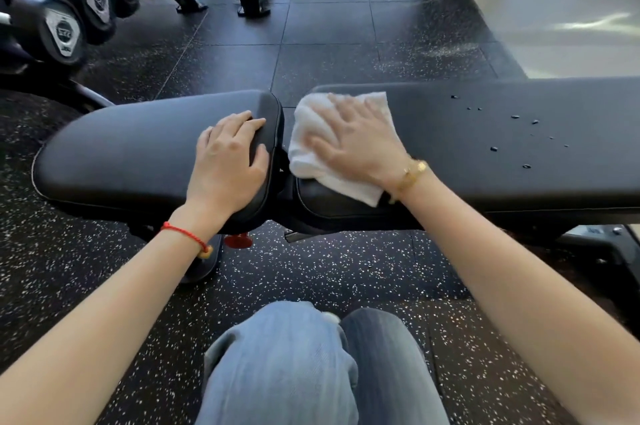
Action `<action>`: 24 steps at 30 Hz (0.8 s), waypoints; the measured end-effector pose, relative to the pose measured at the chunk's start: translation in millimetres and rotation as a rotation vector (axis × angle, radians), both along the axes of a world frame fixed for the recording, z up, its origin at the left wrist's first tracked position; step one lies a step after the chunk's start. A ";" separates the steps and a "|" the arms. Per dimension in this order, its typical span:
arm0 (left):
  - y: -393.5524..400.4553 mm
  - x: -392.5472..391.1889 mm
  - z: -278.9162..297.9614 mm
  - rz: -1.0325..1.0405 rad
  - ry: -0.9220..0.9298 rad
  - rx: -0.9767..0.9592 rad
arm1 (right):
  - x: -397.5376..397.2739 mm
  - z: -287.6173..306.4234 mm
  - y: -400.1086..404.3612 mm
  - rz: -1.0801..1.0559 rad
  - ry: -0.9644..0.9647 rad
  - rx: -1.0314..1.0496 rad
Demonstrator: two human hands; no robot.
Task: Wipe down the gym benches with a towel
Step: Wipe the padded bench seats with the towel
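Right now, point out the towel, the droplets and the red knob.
towel [313, 133]: head view, bare left part.
droplets [526, 166]: head view, nearest drop.
red knob [237, 240]: head view, centre.

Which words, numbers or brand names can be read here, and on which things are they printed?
None can be read for certain.
Dumbbell end plates: each bears a logo and marks, too blurred to read.
Bench, towel: no text visible.
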State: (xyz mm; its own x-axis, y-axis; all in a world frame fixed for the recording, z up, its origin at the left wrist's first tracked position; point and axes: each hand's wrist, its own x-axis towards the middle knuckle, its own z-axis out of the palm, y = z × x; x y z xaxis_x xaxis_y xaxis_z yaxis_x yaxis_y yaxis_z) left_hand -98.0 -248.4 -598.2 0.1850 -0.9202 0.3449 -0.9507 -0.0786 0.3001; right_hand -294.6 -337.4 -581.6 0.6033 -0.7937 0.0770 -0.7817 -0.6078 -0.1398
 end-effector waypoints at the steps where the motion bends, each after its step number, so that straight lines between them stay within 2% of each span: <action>1: 0.4 0.8 -0.2 -0.004 0.003 -0.001 | -12.4 -0.6 11.3 0.050 -0.014 -0.011; 3: 0.8 2.1 -1.2 -0.011 0.009 0.002 | -44.0 -2.7 24.9 0.090 -0.054 -0.024; 6: 0.5 1.5 -3.4 -0.006 0.002 0.009 | -82.3 -4.8 3.5 -0.015 -0.050 -0.025; 10: -1.1 -2.8 -4.5 0.014 -0.016 0.007 | -57.5 5.3 -56.2 -0.189 0.011 -0.010; 14: -0.5 -2.3 -1.8 0.020 -0.015 0.013 | 5.6 3.3 -53.4 -0.024 0.025 -0.030; 16: -0.1 -2.9 0.0 0.025 -0.015 0.022 | 8.2 -1.5 -28.2 0.056 0.002 -0.019; 20: -1.1 -6.6 2.7 0.009 0.014 0.033 | -47.8 -3.7 17.7 0.113 -0.084 -0.018; 24: -7.5 -36.3 11.3 -0.058 0.072 0.016 | -108.2 -5.5 -0.4 -0.010 -0.068 -0.003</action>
State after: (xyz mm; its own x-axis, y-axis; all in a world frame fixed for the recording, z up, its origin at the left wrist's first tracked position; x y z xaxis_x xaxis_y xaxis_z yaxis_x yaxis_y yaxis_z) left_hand -134.3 -256.0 -586.9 0.1548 -0.9355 0.3175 -0.9299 -0.0294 0.3666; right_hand -402.8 -337.8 -587.0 0.5890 -0.7992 0.1203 -0.7762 -0.6008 -0.1913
